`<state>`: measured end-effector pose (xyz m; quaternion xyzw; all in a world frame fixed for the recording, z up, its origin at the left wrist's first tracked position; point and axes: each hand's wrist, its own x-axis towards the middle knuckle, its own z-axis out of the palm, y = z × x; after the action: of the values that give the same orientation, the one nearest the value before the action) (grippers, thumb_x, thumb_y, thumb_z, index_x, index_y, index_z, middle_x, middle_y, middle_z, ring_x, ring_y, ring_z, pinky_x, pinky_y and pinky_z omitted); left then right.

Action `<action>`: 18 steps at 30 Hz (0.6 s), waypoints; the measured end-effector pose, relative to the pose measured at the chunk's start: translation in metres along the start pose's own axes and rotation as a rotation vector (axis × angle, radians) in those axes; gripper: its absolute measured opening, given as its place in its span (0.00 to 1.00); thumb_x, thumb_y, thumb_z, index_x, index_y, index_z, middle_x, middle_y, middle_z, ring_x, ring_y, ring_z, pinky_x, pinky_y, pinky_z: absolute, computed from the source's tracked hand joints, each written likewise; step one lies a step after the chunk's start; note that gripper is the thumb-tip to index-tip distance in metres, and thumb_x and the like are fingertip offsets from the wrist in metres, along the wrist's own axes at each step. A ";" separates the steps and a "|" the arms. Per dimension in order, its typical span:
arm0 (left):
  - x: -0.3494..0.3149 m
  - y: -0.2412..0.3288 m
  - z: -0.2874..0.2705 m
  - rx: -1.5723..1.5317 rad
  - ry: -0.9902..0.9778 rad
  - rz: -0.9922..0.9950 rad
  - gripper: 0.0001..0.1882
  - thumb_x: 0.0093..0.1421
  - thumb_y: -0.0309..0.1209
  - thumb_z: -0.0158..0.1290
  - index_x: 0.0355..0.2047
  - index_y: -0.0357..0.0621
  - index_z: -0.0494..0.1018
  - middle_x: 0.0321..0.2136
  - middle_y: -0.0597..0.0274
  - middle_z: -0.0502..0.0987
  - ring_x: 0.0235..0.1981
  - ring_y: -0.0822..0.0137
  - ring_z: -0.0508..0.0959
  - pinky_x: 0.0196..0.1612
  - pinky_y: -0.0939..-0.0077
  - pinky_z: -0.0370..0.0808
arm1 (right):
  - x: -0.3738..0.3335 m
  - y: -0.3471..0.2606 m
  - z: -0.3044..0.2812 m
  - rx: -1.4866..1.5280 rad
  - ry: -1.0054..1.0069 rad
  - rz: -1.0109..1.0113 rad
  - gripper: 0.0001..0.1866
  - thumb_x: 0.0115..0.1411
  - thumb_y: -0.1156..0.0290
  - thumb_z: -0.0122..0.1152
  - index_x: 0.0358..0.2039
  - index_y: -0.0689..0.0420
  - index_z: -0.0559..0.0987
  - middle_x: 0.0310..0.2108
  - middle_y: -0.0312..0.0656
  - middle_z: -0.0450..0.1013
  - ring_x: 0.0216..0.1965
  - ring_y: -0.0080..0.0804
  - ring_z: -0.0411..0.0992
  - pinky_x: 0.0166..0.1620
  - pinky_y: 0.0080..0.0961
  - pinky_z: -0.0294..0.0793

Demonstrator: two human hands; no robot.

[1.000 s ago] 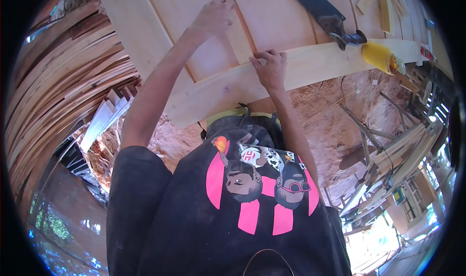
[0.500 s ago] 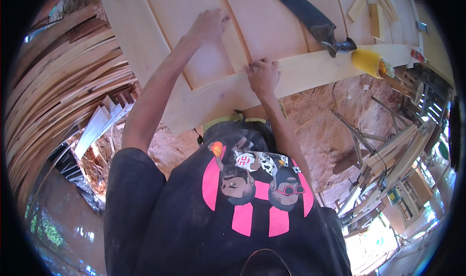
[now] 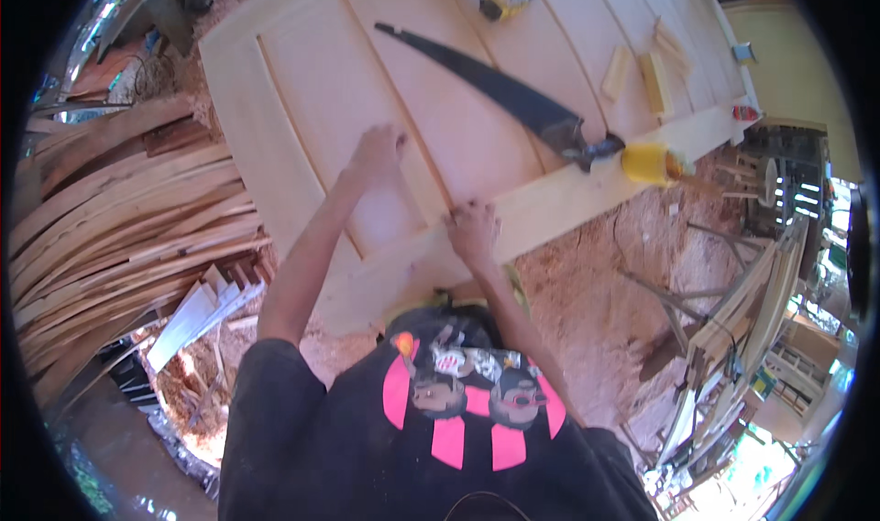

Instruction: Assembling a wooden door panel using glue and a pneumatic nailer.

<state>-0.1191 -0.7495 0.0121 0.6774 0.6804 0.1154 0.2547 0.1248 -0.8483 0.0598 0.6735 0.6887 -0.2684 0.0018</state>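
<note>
A pale wooden door panel (image 3: 302, 54) with long grooves lies in front of me. My left hand (image 3: 378, 150) is over the panel beside a groove, fingers curled in. Anything inside them is too blurred to make out. Closer to me, my right hand (image 3: 474, 232) is closed at the near end of the same groove, against the panel's edge board (image 3: 541, 211). Its fingertips hide whatever they may grip. Ahead and to the right rests a handsaw (image 3: 504, 90), its dark blade slanting across the grooves. A yellow plastic container (image 3: 644, 164) sits by the saw's handle.
Several small wood offcuts (image 3: 654, 83) lie on the panel's right part. A yellow-and-black tool (image 3: 500, 0) is at its far side. Stacked long boards (image 3: 137, 219) fill the left. More timber (image 3: 752, 292) leans at right, above a sawdust-covered floor (image 3: 587, 292).
My view has tilted up and swung, so the panel sits lower and the yellow-and-black tool has come into sight. Both hands stay near the same groove, with similarly curled fingers.
</note>
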 end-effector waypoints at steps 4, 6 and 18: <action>0.008 -0.001 -0.003 -0.113 -0.004 0.020 0.07 0.60 0.28 0.59 0.36 0.39 0.82 0.33 0.50 0.85 0.36 0.54 0.86 0.44 0.62 0.82 | 0.005 0.000 -0.005 0.032 -0.036 0.029 0.13 0.59 0.57 0.69 0.40 0.50 0.88 0.47 0.36 0.76 0.57 0.38 0.68 0.57 0.47 0.67; 0.007 0.001 -0.003 -0.159 -0.014 0.025 0.06 0.59 0.27 0.59 0.36 0.40 0.82 0.33 0.51 0.85 0.36 0.56 0.86 0.45 0.62 0.82 | 0.006 -0.001 -0.006 0.022 -0.031 0.026 0.13 0.59 0.57 0.69 0.40 0.50 0.88 0.47 0.36 0.76 0.57 0.38 0.68 0.57 0.46 0.67; 0.001 0.002 -0.006 -0.162 -0.065 0.049 0.07 0.59 0.25 0.57 0.37 0.39 0.82 0.36 0.48 0.85 0.41 0.51 0.85 0.48 0.59 0.81 | -0.011 -0.005 0.011 0.023 0.039 -0.009 0.23 0.53 0.51 0.74 0.42 0.56 0.85 0.49 0.42 0.74 0.56 0.43 0.68 0.57 0.48 0.67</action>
<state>-0.1206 -0.7475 0.0175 0.6745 0.6433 0.1541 0.3278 0.1173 -0.8626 0.0565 0.6755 0.6886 -0.2631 -0.0207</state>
